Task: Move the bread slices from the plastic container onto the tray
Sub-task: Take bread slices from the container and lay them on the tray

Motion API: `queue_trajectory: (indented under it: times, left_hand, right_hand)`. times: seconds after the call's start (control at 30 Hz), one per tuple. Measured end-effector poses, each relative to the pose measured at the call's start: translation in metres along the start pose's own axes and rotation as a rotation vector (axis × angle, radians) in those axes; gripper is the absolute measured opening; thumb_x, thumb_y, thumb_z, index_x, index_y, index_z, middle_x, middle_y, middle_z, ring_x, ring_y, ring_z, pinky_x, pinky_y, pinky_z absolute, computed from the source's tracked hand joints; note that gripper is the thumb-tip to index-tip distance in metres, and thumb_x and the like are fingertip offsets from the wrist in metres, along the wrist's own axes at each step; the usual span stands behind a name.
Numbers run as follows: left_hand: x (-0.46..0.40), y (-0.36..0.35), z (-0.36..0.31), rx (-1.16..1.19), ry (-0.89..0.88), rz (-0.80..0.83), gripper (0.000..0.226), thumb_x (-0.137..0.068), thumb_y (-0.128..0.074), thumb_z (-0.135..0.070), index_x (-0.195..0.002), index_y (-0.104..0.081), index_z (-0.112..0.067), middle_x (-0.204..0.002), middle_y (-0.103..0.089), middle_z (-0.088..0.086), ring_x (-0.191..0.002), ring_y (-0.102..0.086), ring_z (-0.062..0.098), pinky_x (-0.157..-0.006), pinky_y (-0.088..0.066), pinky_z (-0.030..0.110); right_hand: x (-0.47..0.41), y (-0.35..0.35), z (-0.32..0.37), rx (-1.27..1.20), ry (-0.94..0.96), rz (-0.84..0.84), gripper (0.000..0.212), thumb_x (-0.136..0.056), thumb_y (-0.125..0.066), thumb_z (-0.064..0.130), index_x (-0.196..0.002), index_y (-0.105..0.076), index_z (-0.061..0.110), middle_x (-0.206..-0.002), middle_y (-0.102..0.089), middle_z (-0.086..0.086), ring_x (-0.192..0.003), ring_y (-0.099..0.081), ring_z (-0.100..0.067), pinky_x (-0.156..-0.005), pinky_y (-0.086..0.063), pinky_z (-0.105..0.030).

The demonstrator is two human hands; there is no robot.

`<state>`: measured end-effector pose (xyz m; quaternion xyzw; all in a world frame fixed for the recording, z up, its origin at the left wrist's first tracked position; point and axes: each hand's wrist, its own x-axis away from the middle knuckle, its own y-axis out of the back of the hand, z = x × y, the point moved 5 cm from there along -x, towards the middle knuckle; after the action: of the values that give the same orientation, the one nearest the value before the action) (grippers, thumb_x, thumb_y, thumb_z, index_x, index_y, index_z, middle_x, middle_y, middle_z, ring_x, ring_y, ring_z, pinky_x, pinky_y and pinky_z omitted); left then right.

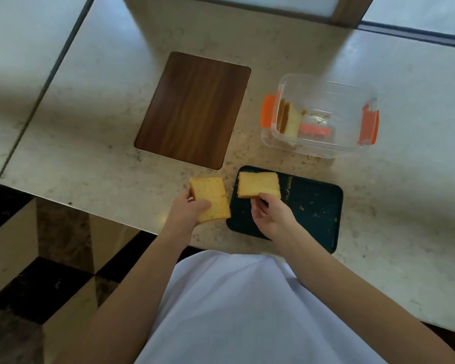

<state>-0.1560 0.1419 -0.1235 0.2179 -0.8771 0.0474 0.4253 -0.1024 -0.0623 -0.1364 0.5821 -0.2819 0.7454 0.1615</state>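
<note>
Already on the dark tray [315, 206]: one bread slice [258, 184], lying at the far left corner, pinched at its near edge by the fingertips of the right hand [269, 215]; a second bread slice [212, 197] just left of the tray, over the bare counter [90, 164], clasped along its left and near edges by the left hand [188, 210], thumb across the top face, slice tilted with its long side running near to far; two more slices [289, 118] upright against the left wall of the clear plastic container [323, 114], beyond the tray and apart from it; orange latches [268, 110] on the container's left and right sides, something orange at its bottom, too blurred to tell; crumbs scattered over the tray's dark surface and inside the container; a brown wooden board [193, 109] flat on the counter, left of the container and far from the held slice, touching nothing else; both bare forearms reaching in from the near edge over a white garment [234, 311]; checkered floor [45, 271] in dark and tan tiles at the near left, below the counter's edge.
</note>
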Motion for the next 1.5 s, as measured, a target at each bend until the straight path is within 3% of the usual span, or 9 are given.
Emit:
queue_trajectory:
  times: [0.1, 0.37, 0.57, 0.87, 1.0, 1.1, 1.23, 1.33, 1.5]
  left_hand:
    - [-0.004, 0.0, -0.001, -0.008, 0.012, 0.022, 0.058, -0.093, -0.064, -0.009, -0.147, -0.044, -0.016, -0.127, -0.062, 0.007, -0.108, -0.064, 0.026, -0.081, -0.061, 0.042]
    - [-0.011, -0.008, 0.001, -0.009, 0.058, 0.072, 0.046, -0.097, -0.058, -0.013, -0.143, -0.048, -0.012, -0.126, -0.063, 0.01, -0.108, -0.066, 0.028, -0.086, -0.06, 0.047]
    - [-0.009, -0.014, 0.003, -0.024, 0.054, 0.083, 0.036, -0.096, -0.059, -0.014, -0.131, -0.053, -0.018, -0.116, -0.065, 0.004, -0.102, -0.066, 0.024, -0.076, -0.062, 0.042]
    - [-0.002, -0.019, 0.013, -0.078, 0.051, 0.1, 0.035, -0.096, -0.057, -0.015, -0.131, -0.056, -0.014, -0.122, -0.064, 0.011, -0.111, -0.064, 0.03, -0.094, -0.056, 0.055]
    - [0.001, -0.027, 0.016, -0.1, 0.041, 0.131, 0.023, -0.095, -0.058, -0.013, -0.117, -0.062, -0.019, -0.119, -0.067, 0.011, -0.106, -0.066, 0.028, -0.089, -0.059, 0.05]
    - [0.004, -0.039, 0.02, -0.088, 0.06, 0.179, 0.034, -0.095, -0.057, -0.011, -0.129, -0.058, -0.012, -0.12, -0.066, 0.011, -0.107, -0.066, 0.028, -0.09, -0.059, 0.05]
    - [0.012, -0.065, 0.023, 0.087, 0.135, 0.28, 0.032, -0.097, -0.052, -0.002, -0.129, -0.056, -0.005, -0.119, -0.067, 0.016, -0.105, -0.067, 0.03, -0.076, -0.062, 0.045]
    - [0.019, -0.081, 0.015, 0.303, 0.139, 0.306, 0.026, -0.098, -0.05, 0.002, -0.12, -0.059, -0.007, -0.114, -0.069, 0.015, -0.096, -0.071, 0.026, -0.065, -0.062, 0.036]
    - [0.021, -0.097, -0.006, 0.272, 0.054, 0.342, 0.047, -0.096, -0.06, -0.005, -0.141, -0.047, -0.014, -0.132, -0.062, 0.014, -0.114, -0.065, 0.031, -0.083, -0.058, 0.041]
  right_hand:
    - [-0.001, -0.001, -0.001, -0.029, 0.025, 0.022, 0.018, -0.097, -0.062, -0.003, -0.115, -0.059, -0.002, -0.115, -0.065, -0.025, -0.112, -0.067, -0.032, -0.099, -0.055, -0.038]
    - [0.001, 0.01, 0.002, 0.056, 0.023, 0.053, 0.048, -0.097, -0.057, -0.006, -0.143, -0.043, -0.006, -0.133, -0.058, -0.029, -0.12, -0.062, -0.037, -0.105, -0.052, -0.045]
    - [0.004, -0.003, 0.0, 0.062, -0.025, 0.103, 0.046, -0.099, -0.054, -0.005, -0.142, -0.041, -0.01, -0.136, -0.056, -0.029, -0.125, -0.059, -0.037, -0.106, -0.051, -0.043]
    - [-0.002, -0.008, 0.001, 0.019, -0.013, 0.123, 0.049, -0.096, -0.051, -0.011, -0.143, -0.039, -0.005, -0.14, -0.052, -0.03, -0.125, -0.059, -0.037, -0.108, -0.049, -0.043]
    - [0.003, 0.007, -0.005, 0.517, -0.013, 0.161, 0.017, -0.096, -0.06, 0.006, -0.112, -0.064, 0.0, -0.116, -0.071, -0.018, -0.106, -0.07, -0.027, -0.087, -0.059, -0.039]
    - [0.0, 0.031, 0.004, 0.881, 0.116, 0.094, 0.016, -0.09, -0.07, 0.015, -0.104, -0.074, 0.01, -0.106, -0.078, -0.011, -0.099, -0.075, -0.022, -0.088, -0.062, -0.039]
    - [0.005, 0.049, 0.005, 0.868, 0.045, 0.222, 0.024, -0.087, -0.076, 0.025, -0.098, -0.07, 0.005, -0.076, -0.058, -0.008, -0.064, -0.055, -0.017, -0.064, -0.051, -0.032]
    - [0.01, 0.053, 0.009, 0.777, 0.033, 0.292, 0.043, -0.084, -0.08, 0.032, -0.115, -0.069, 0.005, -0.091, -0.076, -0.011, -0.081, -0.071, -0.023, -0.075, -0.058, -0.032]
    - [0.026, 0.039, 0.032, 0.682, 0.187, 0.393, 0.03, -0.091, -0.074, 0.019, -0.119, -0.068, 0.01, -0.104, -0.08, -0.009, -0.098, -0.076, -0.021, -0.08, -0.061, -0.03]
